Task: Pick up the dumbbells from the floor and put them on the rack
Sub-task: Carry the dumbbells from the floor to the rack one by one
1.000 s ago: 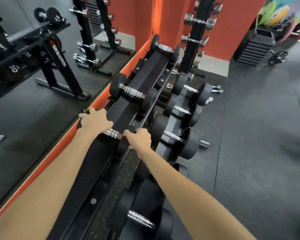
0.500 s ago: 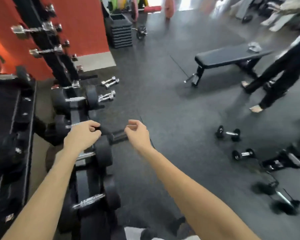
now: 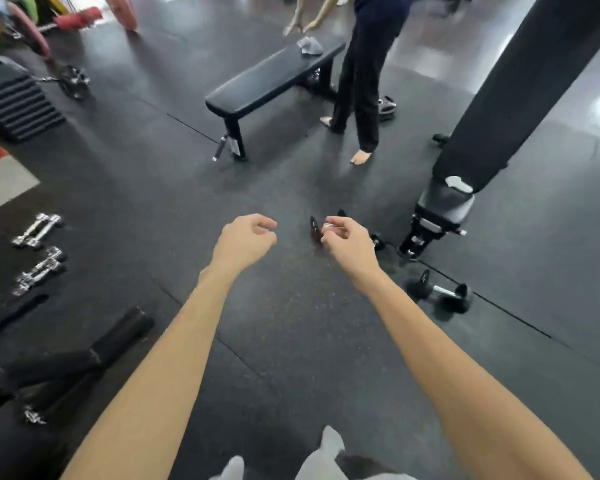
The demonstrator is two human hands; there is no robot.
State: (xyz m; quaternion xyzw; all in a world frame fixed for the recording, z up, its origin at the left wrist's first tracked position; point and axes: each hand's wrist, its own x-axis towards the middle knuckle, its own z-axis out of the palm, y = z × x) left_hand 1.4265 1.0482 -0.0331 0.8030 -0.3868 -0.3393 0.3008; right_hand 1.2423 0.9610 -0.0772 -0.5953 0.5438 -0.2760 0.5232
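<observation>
Head view is showing both hands reaching forward over the black rubber floor [image 3: 274, 341], each loosely curled and holding nothing: the left hand [image 3: 245, 242] half closed, the right hand [image 3: 349, 242] with fingertips pinched close together. One small dumbbell [image 3: 439, 294] is lying on the floor to the right, well apart from either hand. A second dumbbell [image 3: 314, 228] is sitting just beyond the right hand, which is covering most of it. Both are looking rigid, dense and compact, with dark heads and a bright metal handle; the handle between the heads is judged the proper hold, and the round heads may be letting them roll. Open floor is lying directly ahead. A padded machine base [image 3: 440, 213] is crowding the right side, a flat bench [image 3: 274, 81] and a standing person [image 3: 364, 81] are occupying the far ground, and chrome dumbbells [image 3: 37, 230] are lying at left.
</observation>
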